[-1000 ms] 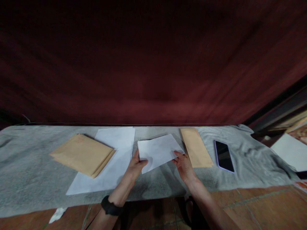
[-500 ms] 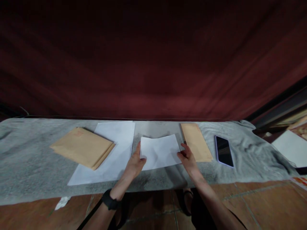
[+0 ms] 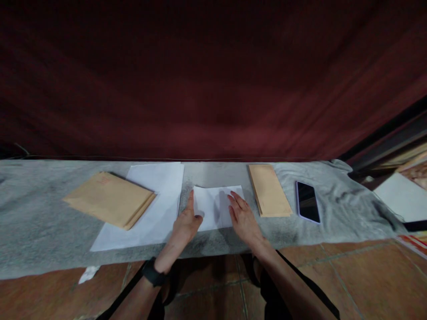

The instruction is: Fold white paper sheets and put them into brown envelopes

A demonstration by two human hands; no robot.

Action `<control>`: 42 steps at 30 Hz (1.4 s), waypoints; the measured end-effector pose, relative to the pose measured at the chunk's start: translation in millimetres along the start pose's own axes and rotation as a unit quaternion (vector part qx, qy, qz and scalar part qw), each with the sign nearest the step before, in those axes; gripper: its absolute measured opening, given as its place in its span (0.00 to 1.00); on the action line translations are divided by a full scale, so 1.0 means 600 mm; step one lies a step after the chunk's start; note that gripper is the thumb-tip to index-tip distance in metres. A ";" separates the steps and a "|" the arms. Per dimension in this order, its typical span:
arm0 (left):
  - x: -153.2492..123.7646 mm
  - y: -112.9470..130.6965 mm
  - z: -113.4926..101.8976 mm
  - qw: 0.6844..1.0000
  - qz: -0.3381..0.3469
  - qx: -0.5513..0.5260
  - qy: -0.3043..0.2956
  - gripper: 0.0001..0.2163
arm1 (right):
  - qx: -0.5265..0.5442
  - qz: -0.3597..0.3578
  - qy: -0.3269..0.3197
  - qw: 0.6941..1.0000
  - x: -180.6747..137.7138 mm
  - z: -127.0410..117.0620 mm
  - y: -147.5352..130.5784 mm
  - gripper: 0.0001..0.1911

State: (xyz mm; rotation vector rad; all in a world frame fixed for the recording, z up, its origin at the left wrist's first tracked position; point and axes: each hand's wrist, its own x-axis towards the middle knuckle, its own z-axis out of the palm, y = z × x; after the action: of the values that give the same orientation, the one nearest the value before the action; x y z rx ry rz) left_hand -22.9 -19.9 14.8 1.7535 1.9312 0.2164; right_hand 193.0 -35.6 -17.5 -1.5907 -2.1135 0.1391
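A folded sheet of white paper (image 3: 211, 208) lies on the grey cloth between my hands. My left hand (image 3: 187, 222) has the sheet's left edge, with the thumb over the top and the index finger stretched along the side; its other fingers are hidden. Across the right part of the sheet rests my right hand (image 3: 244, 221), its fingers extended and slightly spread. Left of my hands, a stack of brown envelopes (image 3: 110, 198) sits partly over larger white sheets (image 3: 163, 178). More brown envelopes (image 3: 270, 191) lie to the right.
A phone (image 3: 307, 202) with a pale purple edge lies right of the envelopes. The grey cloth (image 3: 347, 209) is wrinkled there. Behind hangs a dark red curtain (image 3: 213, 111). A white scrap (image 3: 88, 274) lies on the tiled floor (image 3: 336, 266).
My right hand has moved left from the sheet's right edge and now lies on top of it. The sheet sits flatter on the cloth. My left hand stays at the left edge.
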 end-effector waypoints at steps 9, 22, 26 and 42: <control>-0.025 0.018 0.001 0.977 0.040 0.155 0.140 0.30 | -0.085 -0.012 -0.031 0.996 0.002 0.055 -0.016 0.27; 0.007 0.061 0.122 0.951 0.241 0.119 0.155 0.33 | -0.128 -0.059 -0.047 0.989 -0.008 0.061 -0.006 0.30; 0.014 0.053 0.119 0.954 0.226 0.119 0.155 0.33 | -0.119 -0.048 -0.025 0.991 -0.009 0.063 0.000 0.28; 0.009 0.002 0.096 0.957 0.174 0.153 0.174 0.32 | -0.119 -0.032 0.011 0.992 -0.031 0.040 0.053 0.33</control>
State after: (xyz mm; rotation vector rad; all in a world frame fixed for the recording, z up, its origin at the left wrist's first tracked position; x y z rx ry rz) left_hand 5.1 -27.1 -35.6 2.3983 1.9557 0.3906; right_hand 214.3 -37.9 -56.0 -1.6450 -2.2274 -0.1571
